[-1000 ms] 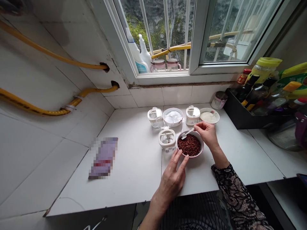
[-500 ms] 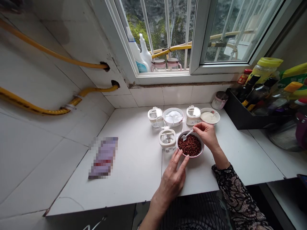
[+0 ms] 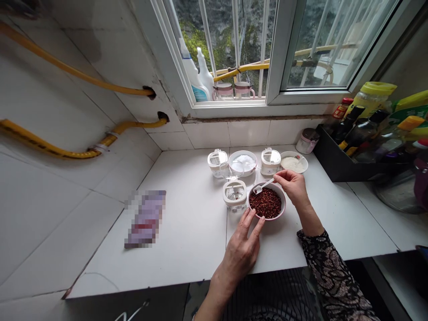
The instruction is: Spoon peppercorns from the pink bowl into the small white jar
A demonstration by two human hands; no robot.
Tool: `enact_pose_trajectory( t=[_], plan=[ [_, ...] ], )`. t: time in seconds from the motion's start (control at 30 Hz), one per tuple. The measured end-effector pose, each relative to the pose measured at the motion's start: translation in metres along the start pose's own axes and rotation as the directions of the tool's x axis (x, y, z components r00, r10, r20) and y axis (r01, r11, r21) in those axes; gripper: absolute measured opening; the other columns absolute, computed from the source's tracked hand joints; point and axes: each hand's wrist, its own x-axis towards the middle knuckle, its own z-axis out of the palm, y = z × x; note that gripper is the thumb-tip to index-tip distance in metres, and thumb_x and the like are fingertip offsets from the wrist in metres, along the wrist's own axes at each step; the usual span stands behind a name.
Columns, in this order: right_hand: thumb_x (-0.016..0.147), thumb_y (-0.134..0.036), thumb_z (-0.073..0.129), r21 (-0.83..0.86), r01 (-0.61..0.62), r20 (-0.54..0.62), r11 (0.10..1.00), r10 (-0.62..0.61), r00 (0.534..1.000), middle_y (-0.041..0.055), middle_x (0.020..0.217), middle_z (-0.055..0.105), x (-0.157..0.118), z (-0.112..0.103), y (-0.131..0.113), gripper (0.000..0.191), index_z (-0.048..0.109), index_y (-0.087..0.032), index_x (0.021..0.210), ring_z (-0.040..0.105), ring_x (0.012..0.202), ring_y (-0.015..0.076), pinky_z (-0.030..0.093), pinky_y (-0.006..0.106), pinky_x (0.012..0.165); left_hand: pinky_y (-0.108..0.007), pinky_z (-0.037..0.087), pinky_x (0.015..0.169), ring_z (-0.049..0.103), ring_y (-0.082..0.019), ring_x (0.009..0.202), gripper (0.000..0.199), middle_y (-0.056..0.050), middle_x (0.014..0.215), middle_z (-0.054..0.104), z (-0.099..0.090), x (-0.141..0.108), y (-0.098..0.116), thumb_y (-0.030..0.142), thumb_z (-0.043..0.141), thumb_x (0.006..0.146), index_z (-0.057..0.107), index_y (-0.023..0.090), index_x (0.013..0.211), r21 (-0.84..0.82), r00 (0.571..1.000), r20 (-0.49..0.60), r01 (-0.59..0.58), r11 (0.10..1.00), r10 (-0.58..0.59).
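Observation:
A white bowl with a pink rim (image 3: 284, 209) stands on the counter, filled with small dark-red Sichuan peppercorns (image 3: 267, 204). My right hand (image 3: 294, 187) pinches the handle end of a small white plastic spoon (image 3: 264, 185) above the bowl; the spoon's scoop is over the peppercorns at the left side. My left hand (image 3: 242, 249) reaches in from the front with fingers stretched and spread, two fingertips touching the near rim. Beside the bowl on the left stands a clear seasoning jar (image 3: 235, 196) with a white rim, its lid (image 3: 232, 169) tipped up.
Behind are a bowl of white grains (image 3: 243, 162), a dish of pale powder (image 3: 293, 164) and two more seasoning jars (image 3: 217, 162) (image 3: 270, 161). A black bottle box (image 3: 331, 160) stands right, with a lidded jar (image 3: 307, 141) near it. A blurred purple packet (image 3: 147, 218) lies left.
My right hand has shifted slightly right with the spoon, whose scoop now sits a little flatter over the peppercorns. The left hand stays at the rim.

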Motion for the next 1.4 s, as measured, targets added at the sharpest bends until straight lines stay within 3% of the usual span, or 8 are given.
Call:
enact_pose_trajectory(
  t=[0.2, 0.37, 0.6, 0.77, 0.83, 0.97, 1.13, 1.4],
  plan=[
    [0.062, -0.042, 0.081, 0.081, -0.007, 0.015, 0.997, 0.006, 1.000, 0.0025, 0.059, 0.070, -0.004, 0.008, -0.013, 0.028, 0.069, -0.018, 0.070, 0.049, 0.043, 0.0109, 0.039, 0.026, 0.042, -0.051, 0.049, 0.114, 0.031, -0.034, 0.152, 0.077, -0.017, 0.162, 0.033, -0.002, 0.000, 0.001, -0.007, 0.045, 0.087, 0.032, 0.018, 0.158, 0.011, 1.000, 0.016, 0.001, 1.000, -0.001],
    [0.075, -0.037, 0.074, 0.092, 0.195, -0.049, 0.977, -0.191, 0.980, 0.0026, 0.066, 0.072, -0.022, 0.033, -0.017, 0.018, 0.069, -0.020, 0.076, 0.060, 0.054, 0.0146, 0.050, 0.028, 0.053, -0.051, 0.049, 0.113, 0.030, -0.034, 0.152, 0.078, -0.017, 0.164, 0.030, -0.001, 0.000, 0.000, -0.007, 0.045, 0.086, 0.030, 0.018, 0.159, 0.006, 1.000, 0.002, -0.003, 1.000, 0.003],
    [0.087, -0.025, 0.066, -0.142, 0.584, 0.128, 0.799, -0.570, 0.811, 0.0024, 0.076, 0.074, -0.042, 0.042, -0.013, 0.009, 0.072, -0.022, 0.081, 0.062, 0.062, 0.0147, 0.054, 0.029, 0.063, -0.051, 0.050, 0.113, 0.030, -0.035, 0.152, 0.077, -0.017, 0.166, 0.026, 0.000, 0.000, 0.000, -0.005, 0.045, 0.087, 0.029, 0.017, 0.159, -0.001, 1.000, 0.009, -0.008, 1.000, 0.008],
    [0.087, -0.033, 0.066, -0.227, 0.415, -0.003, 0.881, -0.427, 0.904, 0.0025, 0.074, 0.070, -0.028, 0.014, -0.021, 0.013, 0.071, -0.022, 0.082, 0.057, 0.060, 0.0155, 0.051, 0.031, 0.061, -0.051, 0.049, 0.113, 0.031, -0.034, 0.152, 0.077, -0.017, 0.164, 0.030, -0.003, 0.001, 0.000, -0.006, 0.046, 0.087, 0.030, 0.018, 0.159, 0.006, 1.000, 0.016, -0.006, 1.000, 0.006],
    [0.083, -0.035, 0.066, -0.271, 0.345, 0.046, 0.899, -0.346, 0.937, 0.0023, 0.070, 0.068, -0.020, 0.001, -0.022, 0.015, 0.070, -0.021, 0.078, 0.053, 0.057, 0.0150, 0.047, 0.030, 0.056, -0.050, 0.049, 0.113, 0.031, -0.034, 0.152, 0.077, -0.017, 0.163, 0.032, -0.004, 0.001, 0.000, -0.006, 0.046, 0.087, 0.031, 0.018, 0.159, 0.007, 1.000, 0.020, -0.005, 1.000, 0.005],
    [0.082, -0.036, 0.065, -0.310, 0.326, 0.103, 0.893, -0.309, 0.945, 0.0024, 0.067, 0.066, -0.012, -0.014, -0.023, 0.018, 0.068, -0.020, 0.075, 0.050, 0.055, 0.0137, 0.043, 0.029, 0.054, -0.050, 0.049, 0.114, 0.032, -0.034, 0.152, 0.077, -0.017, 0.162, 0.034, -0.005, 0.001, 0.000, -0.006, 0.046, 0.087, 0.032, 0.018, 0.158, 0.007, 1.000, 0.028, 0.001, 1.000, -0.001],
    [0.081, -0.032, 0.065, -0.290, 0.315, 0.225, 0.903, -0.256, 0.940, 0.0034, 0.068, 0.068, -0.014, -0.011, -0.020, 0.015, 0.067, -0.020, 0.072, 0.057, 0.060, 0.0153, 0.046, 0.030, 0.058, -0.051, 0.049, 0.113, 0.031, -0.034, 0.152, 0.078, -0.016, 0.163, 0.033, -0.005, 0.001, 0.000, -0.005, 0.046, 0.088, 0.029, 0.020, 0.160, 0.006, 1.000, 0.029, 0.001, 1.000, -0.002],
    [0.075, -0.033, 0.067, -0.237, 0.152, 0.119, 0.960, -0.126, 0.985, 0.0026, 0.063, 0.067, -0.011, 0.004, -0.005, 0.017, 0.065, -0.020, 0.065, 0.058, 0.059, 0.0156, 0.048, 0.029, 0.058, -0.052, 0.049, 0.113, 0.030, -0.034, 0.152, 0.078, -0.017, 0.163, 0.032, -0.005, 0.001, 0.000, -0.007, 0.046, 0.087, 0.031, 0.019, 0.159, -0.008, 1.000, 0.025, -0.003, 1.000, 0.003]
  ],
)
